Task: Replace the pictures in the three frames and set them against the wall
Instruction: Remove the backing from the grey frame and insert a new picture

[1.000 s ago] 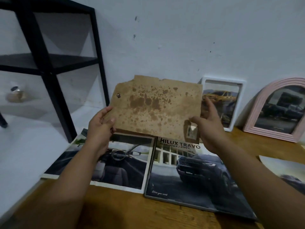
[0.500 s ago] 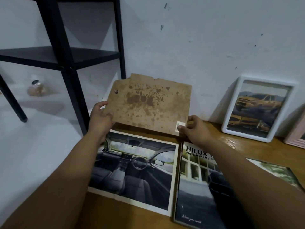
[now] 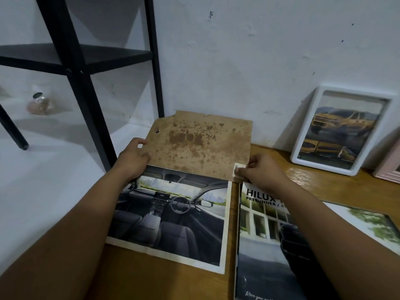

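Note:
A stained brown backing board is held by both hands low over the wooden table, close to the wall. My left hand grips its left edge; my right hand pinches its lower right corner by a small label. Its lower edge overlaps a car-interior picture lying flat. A white frame with a yellow truck picture leans against the wall at the right. The edge of a pink frame shows at the far right.
A HILUX brochure lies under my right forearm, and another print lies flat to its right. A black metal shelf stands at the left beside the table, with a small glass jar on the white floor behind it.
Both hands have lowered the brown board from in front of the frames down and leftward, near the table by the wall. The view has shifted left, so the pink frame is mostly out of sight.

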